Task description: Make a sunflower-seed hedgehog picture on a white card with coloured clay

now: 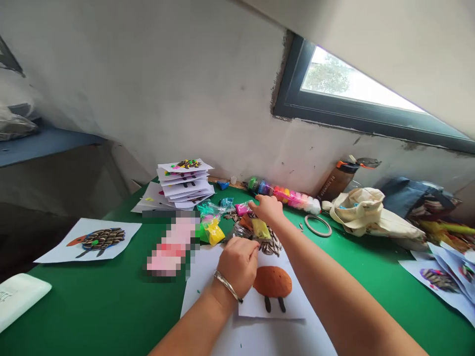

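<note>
Fingers (255, 251) of the left hand (237, 264) are curling downward and pressing close together, their tips resting just above a white paper card (274, 309) that is bearing an oval of orange-brown modelling clay (272, 282) with two dark clay legs (272, 304). (A silver metal bangle (226, 286) is circling that wrist.) Whether those tips are pinching something small I cannot tell, since the knuckles are hiding them.

Fingers (260, 201) of the right hand (267, 207) are spreading slightly, with the index finger stretching toward a bright pink plastic packet (243, 209). That hand is hovering just above a heap of black-and-white striped sunflower seeds (270, 243) and a yellow clay packet (260, 229), which are lying beside the card, on the far side of the clay oval.

All of this is sitting on a green tabletop (92, 306). A row of small coloured clay tubs (282, 195) is lying along the wall, and a stack of white seed-decorated cards (185, 183) is sitting to the left. A beige cloth bag (356, 210) is slumping at the right.
</note>
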A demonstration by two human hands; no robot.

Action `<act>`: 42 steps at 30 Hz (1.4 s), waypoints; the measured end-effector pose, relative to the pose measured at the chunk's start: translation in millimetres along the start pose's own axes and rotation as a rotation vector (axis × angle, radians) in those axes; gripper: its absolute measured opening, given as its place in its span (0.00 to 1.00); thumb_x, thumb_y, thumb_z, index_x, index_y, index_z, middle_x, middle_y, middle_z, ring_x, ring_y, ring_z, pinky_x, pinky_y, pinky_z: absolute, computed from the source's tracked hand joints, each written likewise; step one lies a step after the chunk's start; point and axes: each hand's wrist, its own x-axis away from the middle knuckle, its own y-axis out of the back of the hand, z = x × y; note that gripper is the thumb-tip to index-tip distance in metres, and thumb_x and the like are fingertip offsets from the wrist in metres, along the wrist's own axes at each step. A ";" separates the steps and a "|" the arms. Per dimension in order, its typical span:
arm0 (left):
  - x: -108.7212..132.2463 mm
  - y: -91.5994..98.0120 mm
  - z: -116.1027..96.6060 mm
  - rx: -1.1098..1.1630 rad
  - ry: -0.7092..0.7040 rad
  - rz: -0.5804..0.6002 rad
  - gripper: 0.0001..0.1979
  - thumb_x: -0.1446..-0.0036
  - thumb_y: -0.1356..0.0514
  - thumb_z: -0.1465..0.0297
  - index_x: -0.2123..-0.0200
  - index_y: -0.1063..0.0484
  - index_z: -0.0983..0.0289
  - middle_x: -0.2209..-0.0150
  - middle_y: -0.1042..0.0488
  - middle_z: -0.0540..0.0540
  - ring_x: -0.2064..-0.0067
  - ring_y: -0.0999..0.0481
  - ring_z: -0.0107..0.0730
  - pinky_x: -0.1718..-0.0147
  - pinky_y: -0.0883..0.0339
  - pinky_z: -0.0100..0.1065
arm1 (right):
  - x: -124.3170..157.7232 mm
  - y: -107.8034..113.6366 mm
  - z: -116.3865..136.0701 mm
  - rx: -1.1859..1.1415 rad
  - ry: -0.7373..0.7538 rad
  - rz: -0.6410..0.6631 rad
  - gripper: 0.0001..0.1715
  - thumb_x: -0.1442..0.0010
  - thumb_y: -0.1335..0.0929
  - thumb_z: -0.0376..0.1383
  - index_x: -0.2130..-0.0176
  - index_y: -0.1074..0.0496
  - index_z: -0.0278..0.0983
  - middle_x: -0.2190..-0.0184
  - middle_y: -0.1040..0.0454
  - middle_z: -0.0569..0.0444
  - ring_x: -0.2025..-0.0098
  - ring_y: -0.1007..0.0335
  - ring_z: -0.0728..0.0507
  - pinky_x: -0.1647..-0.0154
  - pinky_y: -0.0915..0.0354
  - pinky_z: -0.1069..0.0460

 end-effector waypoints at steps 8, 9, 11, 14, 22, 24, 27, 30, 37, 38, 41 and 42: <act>4.2 -6.3 -2.0 0.054 0.005 -0.020 0.11 0.44 0.48 0.76 0.67 0.25 0.64 0.71 0.23 0.58 0.67 0.28 0.38 0.64 0.31 0.40 | -19.9 -38.7 11.6 0.006 0.054 0.003 0.28 0.46 0.37 0.43 0.47 0.32 0.37 0.56 0.25 0.40 0.51 0.35 0.31 0.55 0.42 0.38; 4.6 -6.7 -2.2 0.062 0.007 -0.016 0.11 0.44 0.48 0.76 0.67 0.25 0.64 0.71 0.23 0.58 0.67 0.27 0.38 0.64 0.31 0.40 | -22.1 -40.1 11.7 -0.020 0.070 -0.006 0.27 0.46 0.37 0.40 0.47 0.32 0.37 0.56 0.25 0.40 0.52 0.34 0.32 0.56 0.41 0.39; 4.8 -6.6 -2.7 0.083 0.007 -0.012 0.11 0.44 0.47 0.76 0.67 0.25 0.64 0.71 0.23 0.58 0.67 0.27 0.38 0.64 0.31 0.40 | -25.7 -38.4 11.6 -0.091 0.098 -0.034 0.27 0.46 0.39 0.34 0.47 0.31 0.35 0.56 0.25 0.41 0.54 0.32 0.35 0.56 0.39 0.43; 2.7 -3.6 -3.4 0.128 0.055 -0.050 0.12 0.43 0.48 0.76 0.67 0.24 0.63 0.71 0.22 0.57 0.67 0.26 0.37 0.64 0.31 0.41 | -23.9 -24.1 7.7 -0.220 0.118 -0.096 0.28 0.44 0.42 0.33 0.45 0.34 0.33 0.60 0.24 0.46 0.60 0.30 0.42 0.60 0.37 0.49; -6.6 6.9 1.0 0.529 0.529 -0.206 0.23 0.44 0.43 0.58 0.47 0.34 0.62 0.55 0.26 0.60 0.62 0.25 0.35 0.66 0.29 0.34 | 64.1 19.2 -23.0 -0.903 0.069 -0.341 0.23 0.45 0.33 0.42 0.50 0.30 0.38 0.74 0.33 0.57 0.73 0.38 0.49 0.71 0.39 0.52; -6.3 4.0 -0.2 0.688 0.622 -0.124 0.28 0.48 0.40 0.54 0.48 0.34 0.63 0.59 0.25 0.59 0.65 0.24 0.34 0.68 0.28 0.33 | 93.3 16.8 -24.2 -1.070 0.024 -0.247 0.25 0.46 0.32 0.42 0.49 0.31 0.38 0.73 0.33 0.56 0.73 0.38 0.48 0.72 0.38 0.52; -4.9 -2.4 -5.8 0.936 0.726 0.087 0.26 0.51 0.39 0.51 0.60 0.27 0.67 0.68 0.24 0.57 0.72 0.24 0.31 0.75 0.30 0.30 | 125.4 9.6 -22.3 -1.175 -0.008 -0.090 0.24 0.45 0.32 0.43 0.50 0.32 0.38 0.73 0.34 0.57 0.72 0.37 0.48 0.71 0.36 0.52; -4.4 -4.9 -11.7 1.026 0.783 0.159 0.23 0.54 0.37 0.51 0.69 0.27 0.68 0.73 0.25 0.55 0.76 0.26 0.27 0.79 0.32 0.27 | 144.4 8.0 -26.7 -1.172 -0.037 -0.076 0.26 0.44 0.32 0.43 0.47 0.34 0.40 0.69 0.32 0.55 0.69 0.35 0.47 0.66 0.34 0.50; -8.0 3.2 -15.1 1.062 0.808 0.121 0.22 0.57 0.34 0.54 0.69 0.26 0.68 0.73 0.25 0.54 0.76 0.26 0.25 0.77 0.32 0.25 | 177.5 5.6 -49.8 -1.061 -0.146 -0.086 0.20 0.45 0.32 0.46 0.56 0.30 0.38 0.62 0.28 0.49 0.62 0.31 0.43 0.59 0.34 0.46; -8.1 3.5 -15.2 1.060 0.814 0.121 0.22 0.57 0.34 0.54 0.69 0.26 0.68 0.73 0.25 0.54 0.76 0.26 0.25 0.77 0.32 0.25 | 179.8 3.7 -50.1 -1.064 -0.151 -0.064 0.20 0.45 0.32 0.47 0.57 0.30 0.37 0.62 0.28 0.48 0.61 0.31 0.42 0.58 0.34 0.46; -7.1 2.2 -15.9 1.061 0.814 0.138 0.22 0.58 0.33 0.55 0.68 0.26 0.68 0.73 0.25 0.54 0.75 0.26 0.26 0.76 0.31 0.26 | 182.4 1.7 -48.4 -1.116 -0.176 -0.033 0.20 0.45 0.32 0.47 0.57 0.31 0.37 0.62 0.28 0.49 0.61 0.31 0.42 0.58 0.35 0.47; -6.5 1.4 -16.2 1.060 0.806 0.146 0.21 0.58 0.33 0.56 0.68 0.26 0.68 0.73 0.25 0.54 0.75 0.26 0.26 0.75 0.31 0.27 | 182.4 2.8 -47.9 -1.133 -0.187 -0.029 0.21 0.45 0.32 0.47 0.56 0.32 0.38 0.62 0.28 0.49 0.61 0.31 0.42 0.58 0.35 0.47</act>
